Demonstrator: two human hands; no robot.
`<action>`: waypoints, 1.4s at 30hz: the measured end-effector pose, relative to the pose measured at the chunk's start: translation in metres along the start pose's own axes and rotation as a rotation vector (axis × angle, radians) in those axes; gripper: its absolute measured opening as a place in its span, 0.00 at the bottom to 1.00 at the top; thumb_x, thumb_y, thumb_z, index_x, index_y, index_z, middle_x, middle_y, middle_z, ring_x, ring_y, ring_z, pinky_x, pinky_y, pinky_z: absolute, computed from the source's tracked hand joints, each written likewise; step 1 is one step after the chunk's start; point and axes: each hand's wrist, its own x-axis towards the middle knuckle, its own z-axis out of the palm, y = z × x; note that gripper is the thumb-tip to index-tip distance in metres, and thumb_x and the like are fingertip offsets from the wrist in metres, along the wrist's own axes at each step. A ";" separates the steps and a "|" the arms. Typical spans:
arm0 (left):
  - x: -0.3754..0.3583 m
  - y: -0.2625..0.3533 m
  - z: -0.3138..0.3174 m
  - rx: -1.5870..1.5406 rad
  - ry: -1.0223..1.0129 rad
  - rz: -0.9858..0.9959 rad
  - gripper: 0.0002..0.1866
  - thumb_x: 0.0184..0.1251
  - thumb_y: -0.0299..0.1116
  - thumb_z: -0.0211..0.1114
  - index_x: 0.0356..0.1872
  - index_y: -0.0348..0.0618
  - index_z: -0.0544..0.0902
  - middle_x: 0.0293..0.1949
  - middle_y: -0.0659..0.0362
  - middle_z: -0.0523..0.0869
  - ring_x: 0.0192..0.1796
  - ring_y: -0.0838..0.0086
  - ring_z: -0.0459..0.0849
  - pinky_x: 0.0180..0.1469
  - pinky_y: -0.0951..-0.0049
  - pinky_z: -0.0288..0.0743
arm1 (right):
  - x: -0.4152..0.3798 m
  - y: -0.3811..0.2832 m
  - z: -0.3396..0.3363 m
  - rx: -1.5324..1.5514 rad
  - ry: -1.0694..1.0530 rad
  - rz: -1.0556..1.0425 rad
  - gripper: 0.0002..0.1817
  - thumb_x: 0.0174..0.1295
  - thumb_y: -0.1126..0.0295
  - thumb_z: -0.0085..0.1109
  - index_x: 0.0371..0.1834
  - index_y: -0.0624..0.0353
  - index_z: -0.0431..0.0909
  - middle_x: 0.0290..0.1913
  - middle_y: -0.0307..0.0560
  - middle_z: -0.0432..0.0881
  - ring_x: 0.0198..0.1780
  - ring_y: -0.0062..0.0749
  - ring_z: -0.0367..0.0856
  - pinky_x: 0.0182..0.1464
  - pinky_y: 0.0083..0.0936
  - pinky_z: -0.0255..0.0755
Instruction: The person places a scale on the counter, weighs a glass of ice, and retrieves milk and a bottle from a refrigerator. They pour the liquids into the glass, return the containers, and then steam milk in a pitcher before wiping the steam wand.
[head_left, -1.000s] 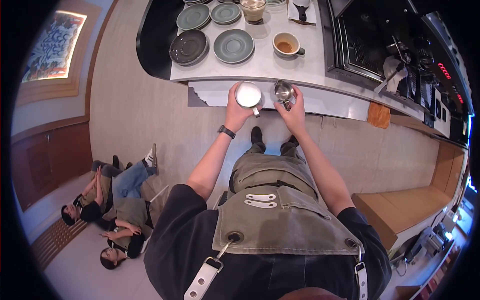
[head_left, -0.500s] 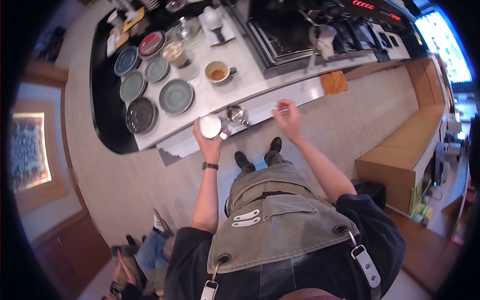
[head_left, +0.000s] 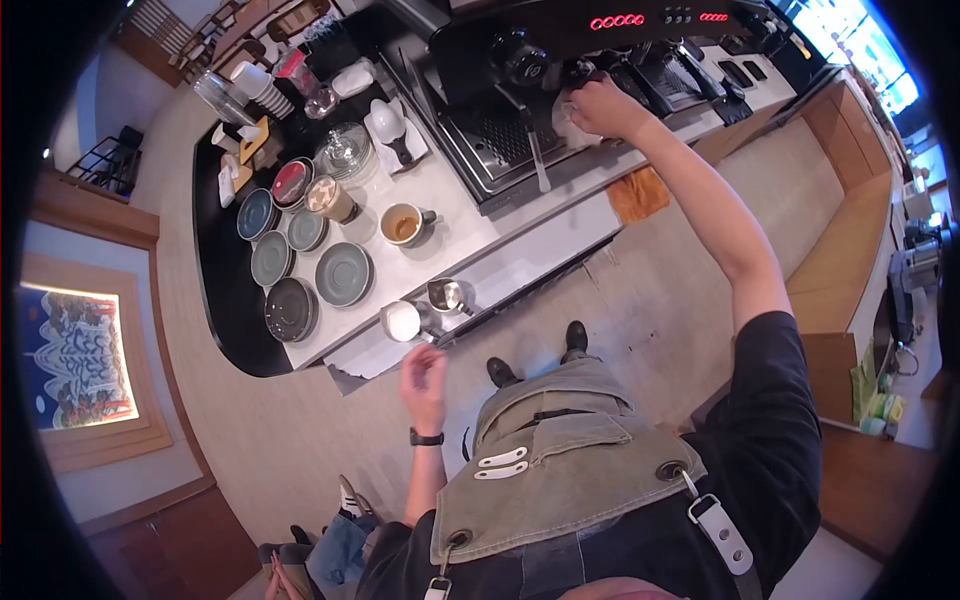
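Note:
My left hand (head_left: 424, 385), with a dark band at the wrist, is just below the milk pitcher (head_left: 404, 321), apart from it and holding nothing, its fingers loosely curled. The pitcher holds white milk and stands on the counter's front ledge beside a second metal pitcher (head_left: 446, 294). My right hand (head_left: 606, 108) is stretched out to the espresso machine (head_left: 540, 60), its fingers closed on a whitish cloth (head_left: 572, 124) by the steam wand. A cup of coffee (head_left: 402, 225) sits on the counter, left of the machine.
Several saucers (head_left: 344, 274), a glass with a foamy drink (head_left: 331, 199) and a white scoop-like item (head_left: 386, 122) are on the counter. An orange cloth (head_left: 637, 195) hangs at its front edge. Another person's hands (head_left: 287, 577) show at the lower left.
My left hand has let go of the milk pitcher, which now stands on the ledge, and drawn back. My right hand has gone up to the cloth at the machine. The view has shifted.

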 end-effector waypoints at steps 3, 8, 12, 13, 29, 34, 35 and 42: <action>0.027 0.053 0.093 0.045 -0.384 0.093 0.25 0.70 0.24 0.71 0.67 0.35 0.76 0.57 0.51 0.86 0.61 0.66 0.85 0.65 0.66 0.78 | -0.041 0.004 -0.034 0.401 0.260 -0.100 0.12 0.68 0.64 0.57 0.46 0.60 0.82 0.34 0.56 0.86 0.38 0.51 0.87 0.48 0.42 0.75; 0.067 0.083 0.268 -0.274 -0.216 0.151 0.40 0.70 0.32 0.74 0.78 0.35 0.62 0.77 0.49 0.68 0.79 0.65 0.66 0.80 0.59 0.61 | -0.122 0.015 -0.079 1.082 -0.178 -0.031 0.12 0.68 0.65 0.59 0.47 0.61 0.82 0.32 0.38 0.82 0.34 0.21 0.80 0.38 0.24 0.73; 0.091 0.052 0.327 -0.686 -0.604 -0.197 0.31 0.78 0.38 0.66 0.75 0.36 0.68 0.69 0.54 0.78 0.70 0.71 0.76 0.70 0.66 0.71 | -0.164 0.041 -0.050 1.579 -0.435 0.076 0.13 0.67 0.69 0.58 0.50 0.63 0.82 0.41 0.35 0.85 0.40 0.16 0.81 0.44 0.22 0.77; 0.088 0.056 0.334 -0.650 -0.627 -0.216 0.29 0.79 0.40 0.66 0.72 0.36 0.72 0.65 0.56 0.82 0.65 0.74 0.80 0.66 0.69 0.74 | -0.172 0.047 -0.036 1.706 -0.414 0.084 0.14 0.67 0.69 0.57 0.51 0.64 0.82 0.42 0.37 0.86 0.42 0.18 0.82 0.46 0.23 0.78; 0.115 0.174 0.228 0.535 0.152 0.287 0.13 0.72 0.38 0.72 0.47 0.38 0.90 0.29 0.60 0.89 0.31 0.79 0.82 0.38 0.75 0.76 | -0.217 -0.073 0.101 2.344 -0.232 0.325 0.24 0.82 0.62 0.50 0.76 0.59 0.68 0.69 0.43 0.78 0.71 0.30 0.74 0.74 0.34 0.68; 0.187 0.212 0.230 0.663 0.222 0.389 0.18 0.70 0.46 0.73 0.40 0.37 0.92 0.25 0.58 0.88 0.26 0.75 0.81 0.32 0.72 0.72 | -0.108 -0.108 0.041 2.303 0.219 0.200 0.23 0.79 0.67 0.53 0.74 0.59 0.70 0.65 0.43 0.80 0.65 0.27 0.78 0.67 0.30 0.74; 0.193 0.216 0.235 0.732 0.205 0.406 0.20 0.69 0.47 0.73 0.40 0.36 0.92 0.26 0.57 0.89 0.27 0.75 0.82 0.33 0.72 0.74 | -0.082 -0.122 0.036 2.127 0.336 0.139 0.24 0.78 0.67 0.54 0.74 0.60 0.69 0.65 0.43 0.80 0.64 0.27 0.78 0.67 0.30 0.74; 0.203 0.212 0.242 0.738 0.231 0.451 0.21 0.66 0.49 0.74 0.36 0.36 0.93 0.23 0.51 0.88 0.26 0.61 0.88 0.33 0.65 0.78 | -0.035 -0.169 0.027 2.087 0.405 -0.043 0.31 0.72 0.68 0.63 0.76 0.60 0.66 0.68 0.45 0.78 0.66 0.26 0.78 0.64 0.26 0.74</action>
